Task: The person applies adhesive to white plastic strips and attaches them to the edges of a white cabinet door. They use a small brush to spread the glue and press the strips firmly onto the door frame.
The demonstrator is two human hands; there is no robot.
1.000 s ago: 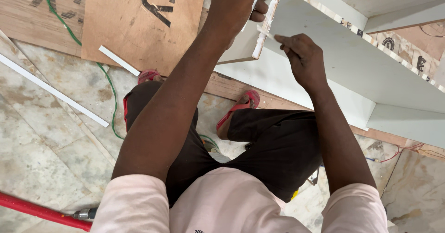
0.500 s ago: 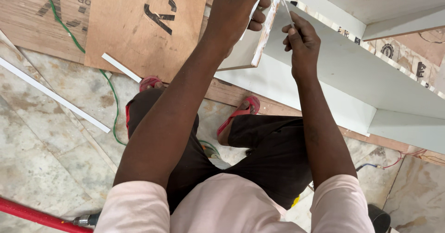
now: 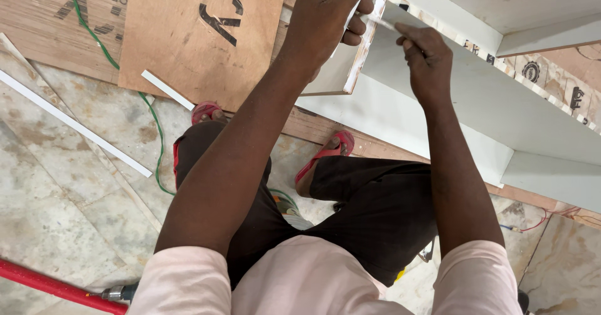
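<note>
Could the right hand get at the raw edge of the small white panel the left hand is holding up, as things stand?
Probably yes. The right hand is right beside the small white panel, its fingers pinching a thin white strip against that edge. The left hand grips the panel's top, leaving the edge uncovered.

The right hand sits higher on the white shelf panel than a second ago, its pinched fingertips now drawn up close to the small board's raw edge, where a thin pale strip shows between the two hands. The left hand has closed in over the top of that board (its fingers curled further round the edge). The view has shifted, so less of the white unit shows.
</note>
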